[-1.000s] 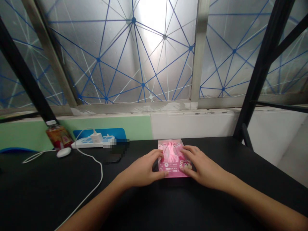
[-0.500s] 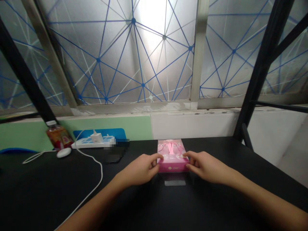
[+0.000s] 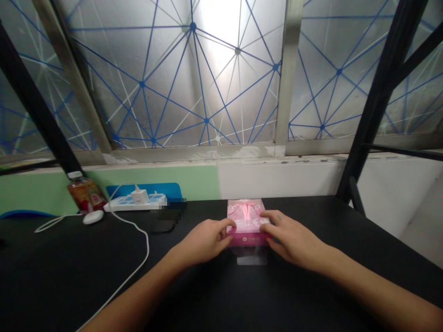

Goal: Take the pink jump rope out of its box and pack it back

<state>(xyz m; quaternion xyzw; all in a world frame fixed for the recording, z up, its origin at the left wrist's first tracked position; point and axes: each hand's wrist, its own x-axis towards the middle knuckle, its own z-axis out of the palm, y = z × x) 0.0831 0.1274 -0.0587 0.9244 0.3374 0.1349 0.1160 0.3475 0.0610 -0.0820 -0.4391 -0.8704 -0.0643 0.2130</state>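
Note:
A pink box (image 3: 254, 239) lies on the black table in front of me. Through its clear top, a pink cord-like item (image 3: 246, 211) shows. A transparent flap (image 3: 252, 260) sticks out from the box's near side, low over the table. My left hand (image 3: 207, 240) grips the near left corner, index finger on top and thumb against the front. At the right side is my right hand (image 3: 292, 234), its fingers reaching over the top and its thumb near the front right corner.
To the left, a white power strip (image 3: 121, 203) holds a plugged-in charger (image 3: 140, 197), and its white cable (image 3: 147, 244) runs toward me. Beyond are a white mouse (image 3: 93, 217), a drink bottle (image 3: 85, 193) and a dark, partly blurred object (image 3: 166, 221). Black frame posts (image 3: 360, 133) rise at both sides.
My right hand has shifted left and farther over the box top, with its fingers more spread. My left hand still grips the left corner. The view has moved slightly.

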